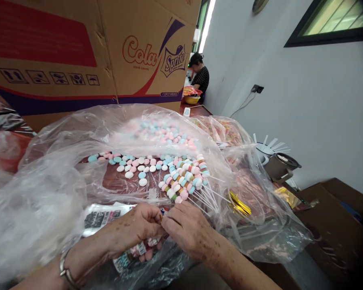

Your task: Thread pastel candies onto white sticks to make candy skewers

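Pastel candy skewers lay on clear plastic just beyond both hands. The left hand and right hand met, fingers pinched shut around a small packet.

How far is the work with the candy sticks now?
Done: a pile of filled candy skewers lies on the plastic sheet. In hand: left hand and right hand meet over a printed packet. Left: many loose candies, gold twist ties.
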Available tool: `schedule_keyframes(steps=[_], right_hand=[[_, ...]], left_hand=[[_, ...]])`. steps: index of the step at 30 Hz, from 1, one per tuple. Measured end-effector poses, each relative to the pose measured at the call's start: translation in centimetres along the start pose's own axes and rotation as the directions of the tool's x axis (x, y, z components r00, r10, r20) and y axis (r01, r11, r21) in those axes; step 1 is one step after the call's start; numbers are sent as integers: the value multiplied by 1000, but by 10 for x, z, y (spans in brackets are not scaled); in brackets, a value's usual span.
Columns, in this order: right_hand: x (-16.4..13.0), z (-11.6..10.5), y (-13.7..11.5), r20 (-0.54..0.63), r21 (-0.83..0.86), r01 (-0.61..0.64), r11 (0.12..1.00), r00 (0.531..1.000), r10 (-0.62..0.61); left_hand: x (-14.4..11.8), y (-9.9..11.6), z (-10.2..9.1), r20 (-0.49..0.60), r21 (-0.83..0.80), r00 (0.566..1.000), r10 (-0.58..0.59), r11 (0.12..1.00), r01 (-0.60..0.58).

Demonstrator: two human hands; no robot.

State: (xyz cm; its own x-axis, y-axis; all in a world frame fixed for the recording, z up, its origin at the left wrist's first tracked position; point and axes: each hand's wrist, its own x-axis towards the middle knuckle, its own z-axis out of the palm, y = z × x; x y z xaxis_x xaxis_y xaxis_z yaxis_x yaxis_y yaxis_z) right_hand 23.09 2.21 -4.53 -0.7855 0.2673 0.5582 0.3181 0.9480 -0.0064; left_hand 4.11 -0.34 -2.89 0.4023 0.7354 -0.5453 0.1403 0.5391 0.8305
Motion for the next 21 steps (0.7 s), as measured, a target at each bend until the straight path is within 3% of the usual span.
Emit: schedule_keyframes(steps=[5, 9, 13, 15, 16, 17, 18, 19, 21], right_hand=[[4, -10, 2, 87, 31, 110, 993, 990, -113], [6, -14, 1, 119, 82, 165, 983, 978, -174], [4, -11, -11, 119, -16, 99, 995, 988, -96], [5, -4, -18, 107, -119, 2, 993, 994, 10], [5, 1, -21, 81, -173, -62, 983, 994, 77], [7, 6, -22, 29, -220, -130, 967, 990, 140], [9, 12, -21, -41, -255, -206, 945, 978, 202], [11, 17, -19, -121, -272, -284, 919, 958, 260], [18, 24, -10, -272, -238, -419, 876, 895, 354]], left_hand=[[-2, 5, 2, -5, 125, 1000, 5, 992, -5], [-4, 8, 0, 56, 121, 996, -70, 991, 62], [-4, 9, -2, 18, 239, 999, -48, 970, 43], [0, 4, 1, -82, 400, 991, 106, 914, -65], [3, 1, 3, -144, 518, 958, 247, 844, -139], [7, -3, 5, -193, 646, 887, 419, 735, -207], [11, -8, 8, -211, 765, 773, 598, 594, -251], [14, -12, 11, -194, 855, 627, 755, 443, -269], [17, -19, 17, -122, 943, 319, 940, 210, -259]])
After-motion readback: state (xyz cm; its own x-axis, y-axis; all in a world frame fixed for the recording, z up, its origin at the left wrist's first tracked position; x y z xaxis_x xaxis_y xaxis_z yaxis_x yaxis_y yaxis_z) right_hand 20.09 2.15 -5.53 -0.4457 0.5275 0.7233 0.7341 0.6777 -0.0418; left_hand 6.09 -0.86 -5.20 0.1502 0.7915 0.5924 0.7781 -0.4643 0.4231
